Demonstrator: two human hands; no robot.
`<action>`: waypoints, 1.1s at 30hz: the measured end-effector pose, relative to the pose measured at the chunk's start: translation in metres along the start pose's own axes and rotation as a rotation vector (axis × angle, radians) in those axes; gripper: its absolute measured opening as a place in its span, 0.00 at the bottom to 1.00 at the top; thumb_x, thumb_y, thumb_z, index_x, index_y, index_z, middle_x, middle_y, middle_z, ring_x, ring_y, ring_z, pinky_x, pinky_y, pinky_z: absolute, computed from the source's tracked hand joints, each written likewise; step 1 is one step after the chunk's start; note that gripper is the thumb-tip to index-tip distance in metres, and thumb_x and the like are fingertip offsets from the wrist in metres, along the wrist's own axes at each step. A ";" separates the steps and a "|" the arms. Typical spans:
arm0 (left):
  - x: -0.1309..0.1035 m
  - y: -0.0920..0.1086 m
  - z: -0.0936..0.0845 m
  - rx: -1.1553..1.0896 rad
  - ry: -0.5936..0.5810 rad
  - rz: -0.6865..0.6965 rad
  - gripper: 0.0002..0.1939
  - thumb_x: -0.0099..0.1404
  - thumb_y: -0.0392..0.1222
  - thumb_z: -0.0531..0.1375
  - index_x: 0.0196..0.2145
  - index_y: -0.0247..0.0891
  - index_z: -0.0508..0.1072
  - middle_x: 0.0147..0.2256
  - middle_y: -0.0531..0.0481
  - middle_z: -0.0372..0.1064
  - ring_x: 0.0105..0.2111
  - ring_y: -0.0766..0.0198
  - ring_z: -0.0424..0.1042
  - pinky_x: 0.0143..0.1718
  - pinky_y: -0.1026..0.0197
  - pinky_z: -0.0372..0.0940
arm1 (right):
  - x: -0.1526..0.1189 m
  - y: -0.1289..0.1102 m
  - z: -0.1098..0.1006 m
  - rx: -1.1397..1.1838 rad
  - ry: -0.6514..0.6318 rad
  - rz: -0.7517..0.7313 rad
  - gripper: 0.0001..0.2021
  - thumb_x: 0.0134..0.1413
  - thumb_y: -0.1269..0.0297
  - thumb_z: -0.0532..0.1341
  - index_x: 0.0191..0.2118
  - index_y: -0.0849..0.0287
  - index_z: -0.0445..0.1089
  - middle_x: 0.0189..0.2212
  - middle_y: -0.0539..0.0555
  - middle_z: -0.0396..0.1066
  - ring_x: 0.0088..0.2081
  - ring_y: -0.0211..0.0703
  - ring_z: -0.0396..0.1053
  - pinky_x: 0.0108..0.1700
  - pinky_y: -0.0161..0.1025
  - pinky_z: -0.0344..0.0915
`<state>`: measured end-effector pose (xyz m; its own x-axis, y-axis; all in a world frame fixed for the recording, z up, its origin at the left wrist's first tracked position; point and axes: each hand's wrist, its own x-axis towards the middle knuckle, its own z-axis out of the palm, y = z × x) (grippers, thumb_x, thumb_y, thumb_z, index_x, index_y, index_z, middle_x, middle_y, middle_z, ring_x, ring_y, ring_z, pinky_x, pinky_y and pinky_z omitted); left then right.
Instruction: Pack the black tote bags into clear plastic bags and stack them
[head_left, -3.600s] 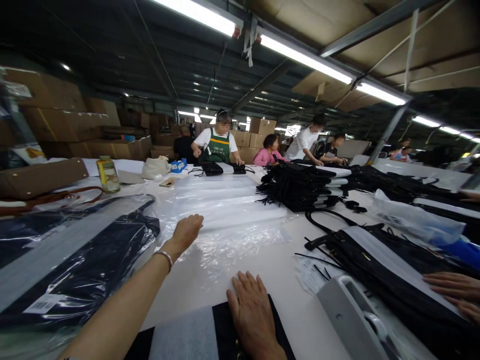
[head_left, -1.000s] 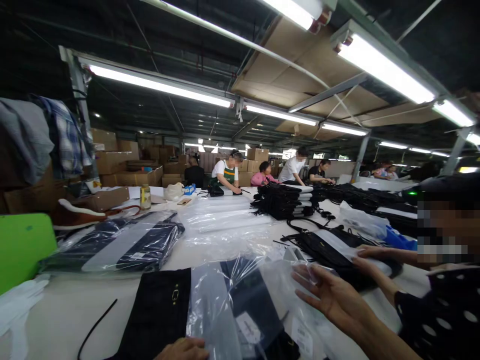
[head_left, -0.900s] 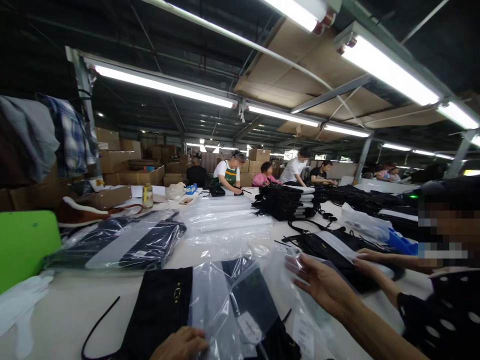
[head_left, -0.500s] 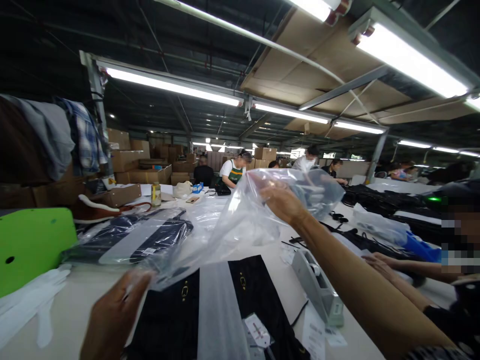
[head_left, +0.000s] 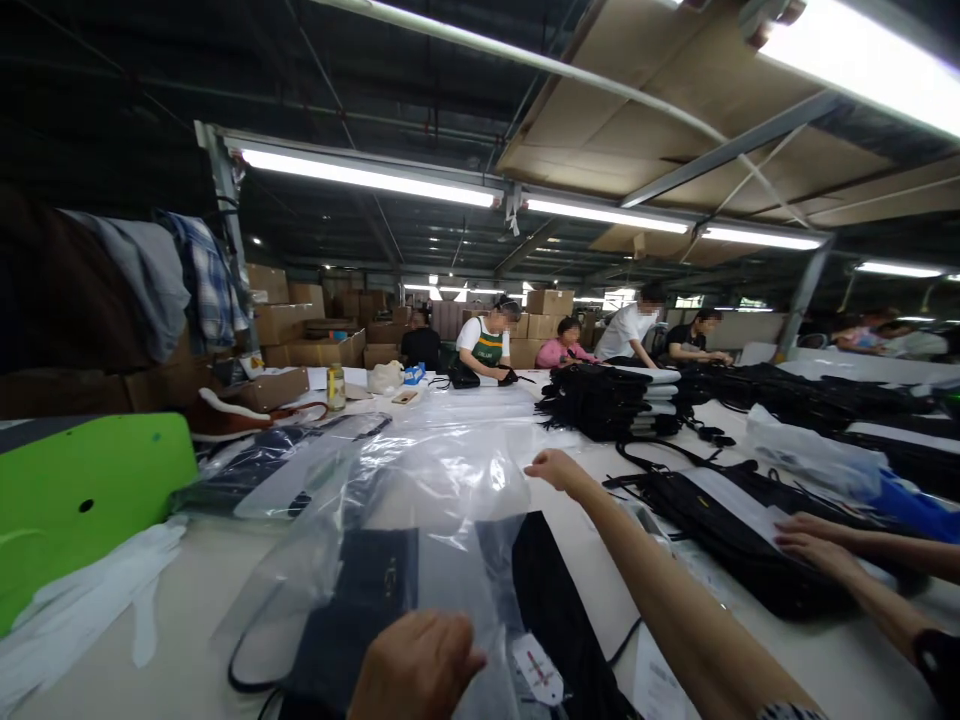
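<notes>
A large clear plastic bag [head_left: 465,470] spreads in front of me, its near part lying over a black fabric bag [head_left: 559,590]. Down the black bag's middle runs a pale strip, and a white hang tag [head_left: 538,670] lies on its right side. My left hand [head_left: 420,660] is closed on the near edge of the plastic, low above the black bag. Farther off, my right hand [head_left: 559,470] is closed in a pinch at the plastic's far right edge. The black bag's right side shows outside the plastic. A dark strap curves out at lower left.
At left are white gloves [head_left: 97,600], a green board [head_left: 97,500] and a wrapped dark bag [head_left: 255,470]. A co-worker's hands [head_left: 817,535] rest on another black bag [head_left: 712,520] at right. Stacked black bags [head_left: 607,400] stand farther back.
The plastic bag has come down from the air over the black bag. My left hand has moved right with its edge; my right hand has lowered. The stacked bags behind now show.
</notes>
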<state>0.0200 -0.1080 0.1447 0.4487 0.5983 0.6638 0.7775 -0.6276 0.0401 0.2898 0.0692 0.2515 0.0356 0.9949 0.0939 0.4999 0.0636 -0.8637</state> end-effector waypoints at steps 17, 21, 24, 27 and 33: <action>0.086 0.024 0.092 -1.304 -0.542 -0.693 0.32 0.61 0.74 0.47 0.31 0.39 0.64 0.18 0.62 0.48 0.18 0.70 0.46 0.22 0.63 0.43 | -0.125 0.060 0.049 -0.141 -0.099 -0.277 0.19 0.48 0.73 0.63 0.48 0.57 0.74 0.35 0.51 0.78 0.36 0.43 0.74 0.42 0.37 0.67; 0.073 0.019 0.078 -0.858 -0.561 -0.493 0.12 0.59 0.50 0.63 0.29 0.39 0.68 0.24 0.58 0.61 0.25 0.67 0.61 0.28 0.63 0.51 | -0.121 0.069 0.040 -0.175 -0.042 -0.234 0.13 0.43 0.74 0.64 0.37 0.58 0.78 0.28 0.49 0.74 0.31 0.40 0.70 0.35 0.34 0.64; 0.062 0.011 0.062 -0.544 -0.511 -0.424 0.04 0.62 0.39 0.58 0.29 0.40 0.70 0.30 0.55 0.69 0.32 0.64 0.69 0.33 0.62 0.56 | -0.125 0.069 0.035 -0.190 -0.065 -0.230 0.14 0.42 0.74 0.63 0.38 0.58 0.78 0.29 0.49 0.75 0.32 0.40 0.71 0.35 0.33 0.63; 0.061 0.008 0.050 -0.441 -0.416 -0.411 0.09 0.68 0.38 0.52 0.32 0.41 0.71 0.35 0.52 0.72 0.37 0.63 0.72 0.39 0.62 0.59 | -0.131 0.062 0.037 -0.333 -0.095 -0.258 0.15 0.42 0.67 0.68 0.41 0.58 0.77 0.32 0.51 0.76 0.34 0.43 0.71 0.38 0.36 0.63; 0.071 0.025 0.051 -0.211 -0.325 -0.310 0.15 0.74 0.37 0.45 0.39 0.43 0.71 0.36 0.50 0.76 0.38 0.60 0.76 0.36 0.62 0.62 | -0.130 0.033 0.058 -0.860 -0.060 -0.434 0.08 0.56 0.61 0.63 0.36 0.59 0.76 0.36 0.57 0.78 0.43 0.52 0.72 0.50 0.47 0.59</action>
<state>0.0939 -0.0556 0.1551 0.3513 0.8760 0.3304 0.8047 -0.4629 0.3716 0.2517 -0.0535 0.1824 -0.3341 0.9021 0.2731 0.9230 0.3719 -0.0992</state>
